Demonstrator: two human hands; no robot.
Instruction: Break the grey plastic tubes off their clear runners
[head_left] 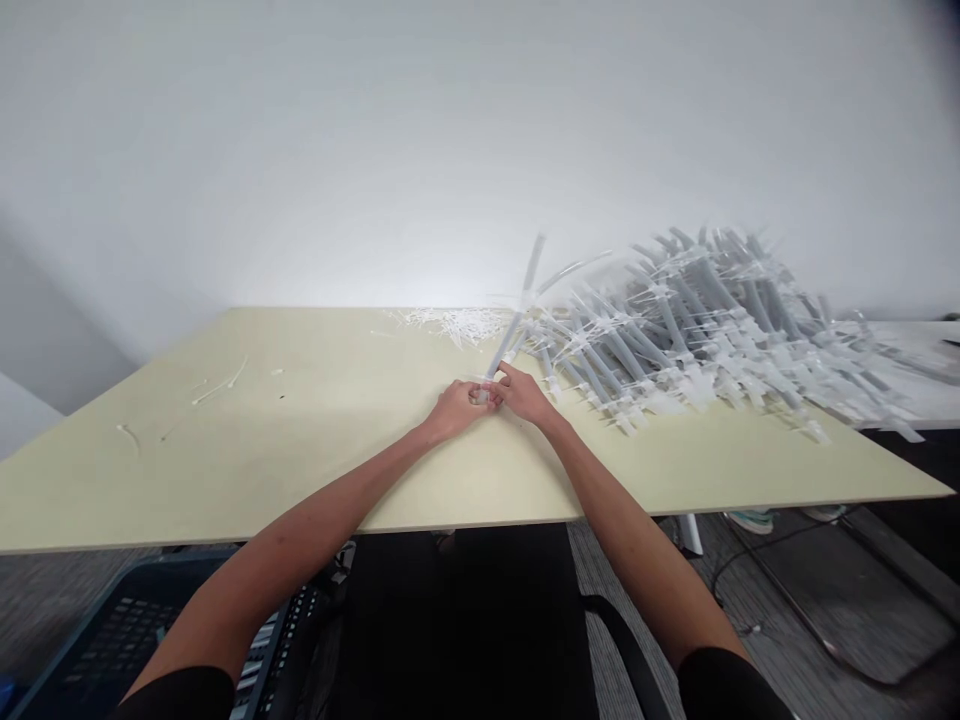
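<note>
Both my hands meet near the middle of the table, pinched around the lower end of a grey tube with a whitish end piece. The tube leans up and away to the right, with thin white ties sticking out from it. My left hand is closed on the end from the left. From the right, my right hand grips the same end with its fingertips. Just behind lies a scattered heap of small white pieces, too small to name. Close to my right hand, a big pile of similar grey tubes covers the table's right side.
The pale yellow table reaches the white wall. Several loose white strips lie on its left. Below the front edge stands a dark plastic basket with things inside. A chair armrest is near my right arm.
</note>
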